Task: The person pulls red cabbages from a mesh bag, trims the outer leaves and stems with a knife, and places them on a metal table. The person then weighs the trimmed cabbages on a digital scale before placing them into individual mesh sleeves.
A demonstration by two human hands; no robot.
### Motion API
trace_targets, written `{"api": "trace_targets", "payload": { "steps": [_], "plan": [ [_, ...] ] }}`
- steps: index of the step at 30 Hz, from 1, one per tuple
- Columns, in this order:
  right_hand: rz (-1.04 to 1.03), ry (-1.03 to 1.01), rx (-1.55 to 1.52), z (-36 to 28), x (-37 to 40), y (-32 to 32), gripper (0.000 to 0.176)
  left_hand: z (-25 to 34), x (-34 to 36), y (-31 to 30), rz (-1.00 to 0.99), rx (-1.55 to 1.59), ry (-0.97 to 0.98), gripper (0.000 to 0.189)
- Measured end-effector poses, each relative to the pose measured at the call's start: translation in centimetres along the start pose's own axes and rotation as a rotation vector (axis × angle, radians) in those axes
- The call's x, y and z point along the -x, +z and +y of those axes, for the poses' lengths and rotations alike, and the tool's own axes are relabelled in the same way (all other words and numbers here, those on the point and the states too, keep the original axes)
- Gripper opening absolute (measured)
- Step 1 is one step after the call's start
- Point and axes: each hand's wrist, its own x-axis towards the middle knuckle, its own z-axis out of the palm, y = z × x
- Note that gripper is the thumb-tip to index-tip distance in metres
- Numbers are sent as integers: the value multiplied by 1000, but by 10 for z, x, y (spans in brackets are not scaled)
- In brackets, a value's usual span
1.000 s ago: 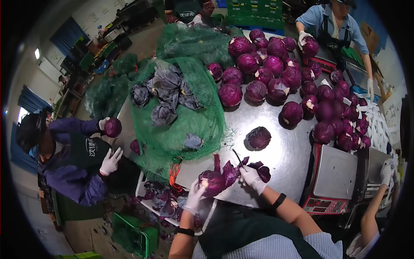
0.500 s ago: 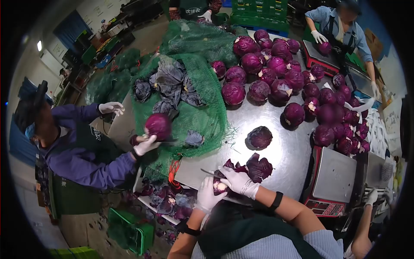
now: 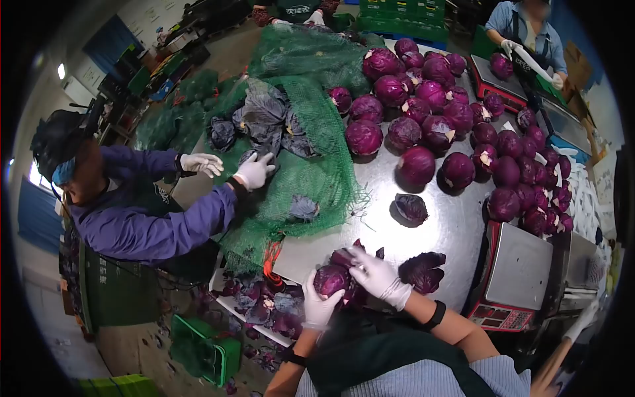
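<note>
Purple cabbage (image 3: 329,280) in hand (image 3: 319,307), lettered apron (image 3: 296,10) beyond

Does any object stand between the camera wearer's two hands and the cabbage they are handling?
Nothing visible separates the left hand from the cabbage: the glove touches it directly. Beside the right hand, a purple leaf stands at the cabbage's upper edge; blur hides whether it is attached.
</note>
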Motion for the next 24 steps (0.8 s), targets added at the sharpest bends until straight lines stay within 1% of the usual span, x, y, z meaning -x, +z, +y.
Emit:
{"api": "trace_targets", "payload": {
  "steps": [1, 2, 3, 4, 5, 7, 9, 10, 11, 12, 13, 14, 15, 16, 17, 18, 19, 20, 21, 22, 23, 24],
  "plan": [
    [-97, -37, -15, -19, 2, -3, 52, -1, 0, 6, 96, -232, 110, 93],
    [-166, -15, -66, -26, 0, 3, 52, 20, 1, 12, 122, -461, 215, 87],
    [-236, 5, -118, -28, 0, 7, 52, 19, 2, 12, 116, -459, 215, 87],
    [-224, -4, -125, -8, -1, 23, 52, 19, 1, 12, 104, -430, 210, 85],
    [-220, -5, -125, 3, -6, 27, 52, 19, -1, 11, 94, -403, 208, 83],
    [-306, 381, -344, 18, -9, 25, 50, 19, -7, 3, -50, 420, -77, 80],
    [-440, 457, -191, 27, -8, 21, 50, 26, -8, -12, -36, 463, -82, 80],
    [-377, 398, -230, 44, 0, 30, 50, 14, -13, -25, -17, 432, -75, 75],
    [-314, 340, -268, 56, 7, 35, 51, 17, -12, -32, -37, 485, -126, 62],
    [-366, 464, -389, 49, 7, 24, 51, 2, -18, -40, -87, 715, -263, 66],
    [-343, 486, -453, 53, 10, 24, 49, -13, -25, -48, -134, 945, -399, 73],
    [-339, 497, -460, 55, 10, 22, 48, -12, -27, -48, -123, 991, -460, 73],
    [-332, 509, -468, 54, 11, 18, 47, -1, -32, -42, -154, 1027, -444, 72],
    [-319, 510, -388, 51, 11, 12, 45, 4, -33, -38, -120, 1069, -468, 71],
    [-273, 541, -395, 50, 9, 9, 41, 9, -36, -32, -91, 1114, -491, 69],
    [-251, 563, -517, 41, 8, -2, 40, 22, -41, -24, -101, 1223, -574, 67],
    [-220, 585, -635, 31, 9, -15, 40, 15, -47, -18, -167, 981, -444, 67],
    [-191, 474, -909, 27, 11, -26, 45, 31, -50, -4, -184, 742, -292, 66],
    [-154, 429, -951, 19, 15, -39, 45, 55, -49, 17, -214, 513, -136, 66],
    [-118, 431, -1166, 35, 18, -34, 44, 77, -53, 27, -329, 761, -271, 65],
    [-73, 415, -1379, 57, 24, -28, 45, 107, -59, 45, -421, 600, -114, 65],
    [-36, 384, -1412, 63, 27, -36, 52, 115, -60, 53, -486, 666, -97, 65]
  ]
}}
